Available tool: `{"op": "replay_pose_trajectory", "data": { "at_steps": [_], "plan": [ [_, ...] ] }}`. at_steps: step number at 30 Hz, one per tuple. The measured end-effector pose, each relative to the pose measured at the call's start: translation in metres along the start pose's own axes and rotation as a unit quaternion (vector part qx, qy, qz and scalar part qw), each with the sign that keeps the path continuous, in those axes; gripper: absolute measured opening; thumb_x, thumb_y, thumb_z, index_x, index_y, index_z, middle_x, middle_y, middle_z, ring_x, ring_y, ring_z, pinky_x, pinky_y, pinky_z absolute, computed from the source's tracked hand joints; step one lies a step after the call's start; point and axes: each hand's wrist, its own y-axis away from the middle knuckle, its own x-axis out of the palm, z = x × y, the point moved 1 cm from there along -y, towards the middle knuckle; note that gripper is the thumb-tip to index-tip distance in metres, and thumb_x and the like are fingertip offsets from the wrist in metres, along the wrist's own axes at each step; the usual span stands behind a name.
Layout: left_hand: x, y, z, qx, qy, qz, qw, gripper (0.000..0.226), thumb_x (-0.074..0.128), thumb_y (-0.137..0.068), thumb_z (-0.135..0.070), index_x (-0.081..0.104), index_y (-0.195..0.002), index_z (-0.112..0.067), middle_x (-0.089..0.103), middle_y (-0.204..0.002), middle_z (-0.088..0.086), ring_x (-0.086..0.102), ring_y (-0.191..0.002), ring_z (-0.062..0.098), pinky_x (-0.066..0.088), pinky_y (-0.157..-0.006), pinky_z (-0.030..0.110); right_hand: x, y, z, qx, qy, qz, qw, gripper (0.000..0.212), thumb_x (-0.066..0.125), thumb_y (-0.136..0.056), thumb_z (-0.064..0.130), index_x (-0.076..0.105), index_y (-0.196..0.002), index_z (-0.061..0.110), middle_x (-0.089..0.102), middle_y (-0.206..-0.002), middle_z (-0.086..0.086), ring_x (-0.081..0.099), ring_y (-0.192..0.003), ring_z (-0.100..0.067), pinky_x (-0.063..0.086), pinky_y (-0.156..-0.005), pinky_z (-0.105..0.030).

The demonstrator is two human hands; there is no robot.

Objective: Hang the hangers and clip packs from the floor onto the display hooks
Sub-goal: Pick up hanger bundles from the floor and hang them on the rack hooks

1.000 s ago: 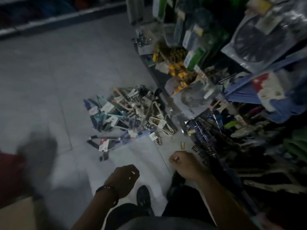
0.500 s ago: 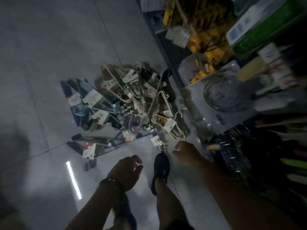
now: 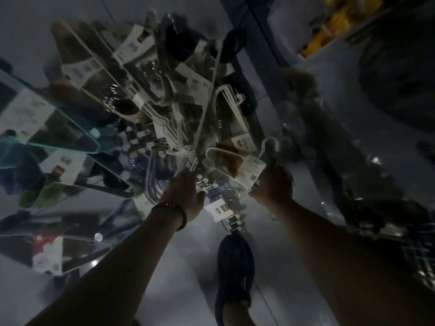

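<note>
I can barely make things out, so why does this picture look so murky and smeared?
Head view: dim light leaves the shoe nearly black; motion blur smears the hanger pile and the white hanger pack the right hand grips; glare spots dot the wrapped packs at left.

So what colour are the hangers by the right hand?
The hangers are white, seen in the head view.

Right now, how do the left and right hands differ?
The left hand is open, fingers extended toward the pile; the right hand grips the white hanger pack. The left wrist wears a dark bracelet; none is plain on the right. Both are at the pile's near edge.
</note>
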Motion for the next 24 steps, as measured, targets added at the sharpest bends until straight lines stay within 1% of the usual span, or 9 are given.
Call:
{"op": "replay_pose_trajectory", "data": {
  "at_steps": [1,5,10,12,15,17,19,22,24],
  "plan": [
    [0.01,-0.005,0.007,-0.001,0.005,0.001,1.0,0.058,0.061,-0.101,-0.037,0.039,-0.152,-0.022,0.045,-0.153,0.006,0.046,-0.142,0.03,0.046,-0.113,0.047,0.011,-0.004,-0.002,0.002,-0.012,0.006,1.0,0.129,0.092,-0.069,0.051,0.013,-0.16,0.006,0.052,-0.141,-0.022,0.057,-0.127,-0.039,0.053,-0.099,-0.054],
    [0.037,-0.005,0.022,0.036,-0.057,-0.05,0.996,0.054,0.066,-0.095,-0.038,0.045,-0.144,-0.031,0.052,-0.148,0.002,0.052,-0.136,0.029,0.048,-0.108,0.052,0.022,-0.001,-0.007,-0.005,-0.002,-0.038,0.999,0.087,0.084,-0.074,0.05,0.038,-0.14,0.015,0.064,-0.122,-0.012,0.065,-0.107,-0.032,0.058,-0.079,-0.042],
    [0.043,0.019,0.011,0.002,0.178,-0.115,0.977,0.049,0.066,-0.098,-0.039,0.049,-0.141,-0.025,0.049,-0.146,0.005,0.049,-0.134,0.024,0.05,-0.108,0.044,0.002,0.051,-0.001,0.024,-0.144,0.008,0.989,0.094,0.08,-0.068,0.072,0.045,-0.14,0.021,0.065,-0.129,-0.01,0.067,-0.112,-0.032,0.059,-0.078,-0.039],
    [0.04,0.033,0.003,-0.062,0.311,-0.093,0.944,0.042,0.068,-0.096,-0.048,0.053,-0.131,-0.031,0.055,-0.138,0.0,0.058,-0.125,0.02,0.053,-0.103,0.043,-0.003,0.083,0.002,0.028,-0.234,-0.008,0.972,0.086,0.08,-0.069,0.069,0.05,-0.135,0.023,0.07,-0.124,-0.005,0.07,-0.102,-0.026,0.054,-0.068,-0.025],
    [0.03,0.056,-0.013,-0.172,0.56,0.022,0.81,0.04,0.068,-0.098,-0.044,0.056,-0.133,-0.029,0.063,-0.137,0.002,0.07,-0.111,0.023,0.06,-0.095,0.049,-0.009,0.133,0.014,0.0,-0.308,-0.028,0.951,0.075,0.087,-0.075,0.05,0.048,-0.135,0.027,0.07,-0.118,0.004,0.068,-0.094,-0.014,0.041,-0.063,-0.011],
    [0.027,0.069,-0.022,-0.19,0.652,0.081,0.729,0.038,0.064,-0.102,-0.024,0.054,-0.139,-0.022,0.069,-0.132,0.008,0.074,-0.101,0.028,0.062,-0.084,0.045,-0.006,0.159,0.023,0.005,-0.338,-0.017,0.941,0.067,0.088,-0.073,0.046,0.048,-0.125,0.03,0.067,-0.113,0.011,0.067,-0.093,-0.011,0.045,-0.065,-0.013],
    [0.03,0.081,-0.022,-0.189,0.684,0.088,0.699,0.035,0.065,-0.1,-0.015,0.057,-0.133,-0.019,0.076,-0.119,0.012,0.075,-0.097,0.033,0.062,-0.079,0.045,0.003,0.18,0.034,0.029,-0.358,0.002,0.933,0.059,0.088,-0.07,0.048,0.046,-0.108,0.031,0.067,-0.099,0.011,0.068,-0.087,-0.013,0.051,-0.065,-0.024],
    [0.038,0.097,-0.008,-0.191,0.66,0.064,0.724,0.031,0.069,-0.098,-0.009,0.055,-0.126,-0.015,0.076,-0.114,0.017,0.075,-0.102,0.043,0.06,-0.086,0.058,0.021,0.208,0.047,0.017,-0.316,0.017,0.949,0.069,0.08,-0.07,0.061,0.047,-0.117,0.022,0.067,-0.104,-0.001,0.068,-0.096,-0.024,0.058,-0.077,-0.042],
    [0.041,0.111,0.008,-0.196,0.655,0.057,0.727,0.029,0.071,-0.097,-0.007,0.056,-0.121,-0.012,0.076,-0.113,0.019,0.075,-0.1,0.044,0.064,-0.078,0.052,0.03,0.226,0.056,-0.012,-0.299,0.045,0.953,0.087,0.075,-0.071,0.071,0.046,-0.133,0.018,0.064,-0.123,-0.004,0.064,-0.116,-0.027,0.056,-0.094,-0.048]
  ]
}}
